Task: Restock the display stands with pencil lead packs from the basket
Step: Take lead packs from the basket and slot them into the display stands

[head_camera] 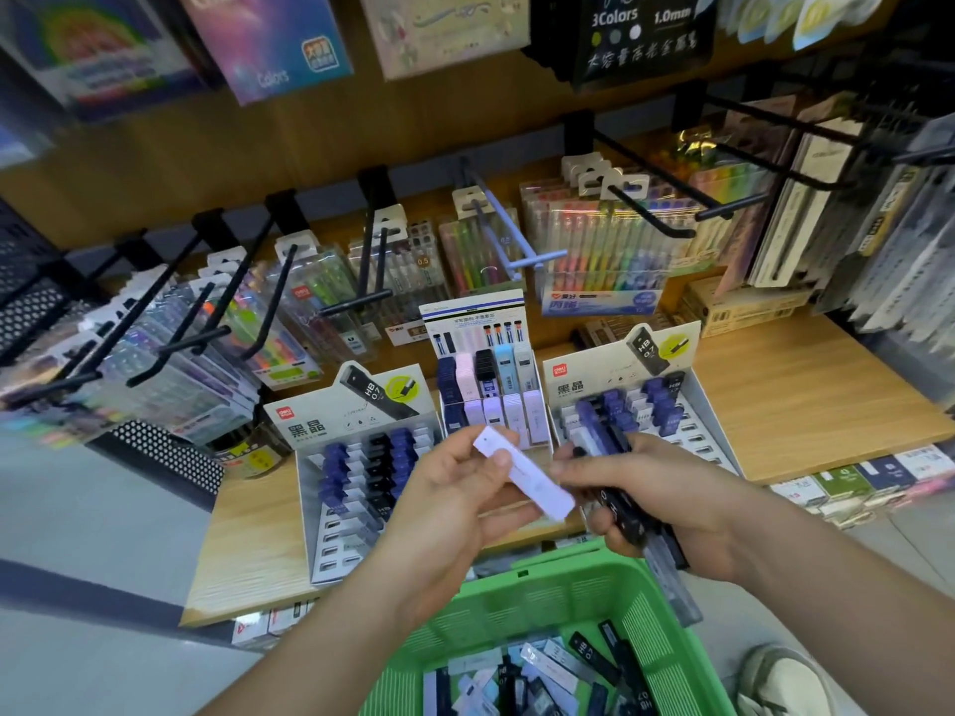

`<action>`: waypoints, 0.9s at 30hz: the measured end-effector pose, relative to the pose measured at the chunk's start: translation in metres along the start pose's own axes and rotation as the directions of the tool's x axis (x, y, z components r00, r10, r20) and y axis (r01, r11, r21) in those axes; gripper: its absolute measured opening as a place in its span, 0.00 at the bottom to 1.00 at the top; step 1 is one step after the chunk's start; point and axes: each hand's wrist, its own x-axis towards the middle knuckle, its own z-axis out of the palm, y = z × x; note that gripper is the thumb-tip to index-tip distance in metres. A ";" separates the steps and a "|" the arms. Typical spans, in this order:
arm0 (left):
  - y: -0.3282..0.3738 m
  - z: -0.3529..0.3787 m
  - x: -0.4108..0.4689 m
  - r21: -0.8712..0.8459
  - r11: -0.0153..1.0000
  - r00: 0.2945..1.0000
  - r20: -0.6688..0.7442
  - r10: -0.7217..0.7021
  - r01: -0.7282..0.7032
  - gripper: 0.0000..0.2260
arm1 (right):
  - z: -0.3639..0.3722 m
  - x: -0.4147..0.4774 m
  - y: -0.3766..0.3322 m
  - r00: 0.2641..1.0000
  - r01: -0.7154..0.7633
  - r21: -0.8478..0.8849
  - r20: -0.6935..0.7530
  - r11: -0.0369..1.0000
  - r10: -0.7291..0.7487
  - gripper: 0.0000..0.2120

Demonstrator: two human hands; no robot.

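Perforated green plastic basket (558, 602), matt wood-grain shelf (806, 395), glossy plastic lead packs (522, 470), black metal hooks (651, 214).

Above the three display stands (486, 400) the way is narrow: black hooks (289, 281) with hanging pen packs (599, 250) reach forward over them. The wooden shelf (806, 400) right of the stands is bare. The green basket (542, 612) blocks the shelf's front edge.

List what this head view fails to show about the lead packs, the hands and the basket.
- Right hand: the count of dark lead packs in it; fingers cover the bundle.
- Pale pack in the left hand: its label is too blurred to read.
- Green basket: the bottom edge cuts it off.
- Left display stand: the left hand hides its right slots.
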 end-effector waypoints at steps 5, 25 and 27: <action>0.000 0.004 -0.012 0.213 0.975 0.998 0.025 0.055 -0.059 0.12 | 0.006 0.000 -0.002 0.993 0.070 0.124 0.084 0.990 -0.081 0.14; 0.028 -0.024 0.029 0.901 0.317 0.873 0.123 0.473 -0.298 0.07 | -0.005 0.009 -0.009 0.988 -0.022 0.387 -0.131 0.922 0.078 0.05; 0.018 -0.028 0.051 0.951 0.193 0.877 0.130 0.462 -0.242 0.09 | -0.009 0.008 -0.014 0.990 -0.008 0.458 -0.124 0.889 0.073 0.04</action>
